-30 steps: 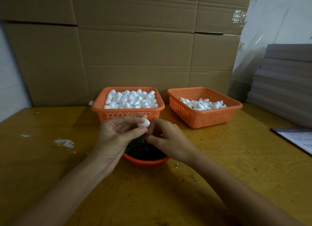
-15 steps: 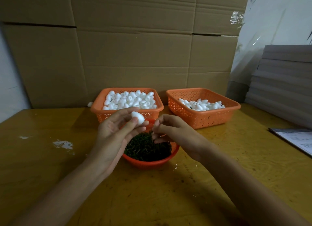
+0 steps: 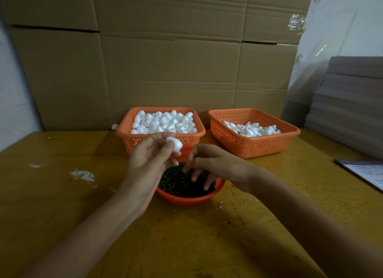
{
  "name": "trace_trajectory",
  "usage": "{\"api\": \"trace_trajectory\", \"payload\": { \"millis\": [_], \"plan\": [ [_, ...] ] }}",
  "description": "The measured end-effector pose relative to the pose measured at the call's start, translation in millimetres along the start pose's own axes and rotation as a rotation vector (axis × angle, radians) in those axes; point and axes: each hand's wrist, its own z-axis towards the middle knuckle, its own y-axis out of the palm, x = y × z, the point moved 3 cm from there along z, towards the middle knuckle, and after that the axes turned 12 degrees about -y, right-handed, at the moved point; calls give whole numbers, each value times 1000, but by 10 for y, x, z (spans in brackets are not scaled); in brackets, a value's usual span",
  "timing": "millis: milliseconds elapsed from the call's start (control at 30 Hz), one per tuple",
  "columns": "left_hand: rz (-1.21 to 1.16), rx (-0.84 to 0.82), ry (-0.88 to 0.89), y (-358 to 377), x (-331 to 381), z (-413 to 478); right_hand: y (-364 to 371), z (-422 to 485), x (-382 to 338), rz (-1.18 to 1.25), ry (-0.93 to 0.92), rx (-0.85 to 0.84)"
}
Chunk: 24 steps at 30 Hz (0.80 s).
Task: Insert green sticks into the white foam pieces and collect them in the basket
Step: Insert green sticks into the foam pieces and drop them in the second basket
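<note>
While the left hand [image 3: 149, 161] holds one white foam piece [image 3: 174, 144] in a fingertip grip just above the red bowl [image 3: 186, 200], seemingly presenting it for insertion, the right hand [image 3: 215, 163] hovers pinched over that bowl's green sticks [image 3: 176, 182] (whether grasping one, cannot tell); the likely collecting basket [image 3: 255, 145] stands behind-right of the bowl.

Left hand [image 3: 149, 159] pinches a foam piece [image 3: 174, 144] — right hand [image 3: 217, 165] lower, fingers curled down.

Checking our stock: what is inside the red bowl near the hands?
A heap of short green sticks. The right hand hangs over the bowl, its fingers covering the sticks on that side; whether it pinches one cannot be told.
</note>
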Motion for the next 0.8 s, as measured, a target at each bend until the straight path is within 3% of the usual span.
{"api": "trace_trajectory", "payload": {
  "millis": [333, 800],
  "plan": [
    [49, -28, -7, 13, 3, -20, -147, -93, 117, 345, -260, 313],
    [25, -30, -49, 14, -4, -31, -88, -132, 112, 240, -448, 265]
  ]
}}
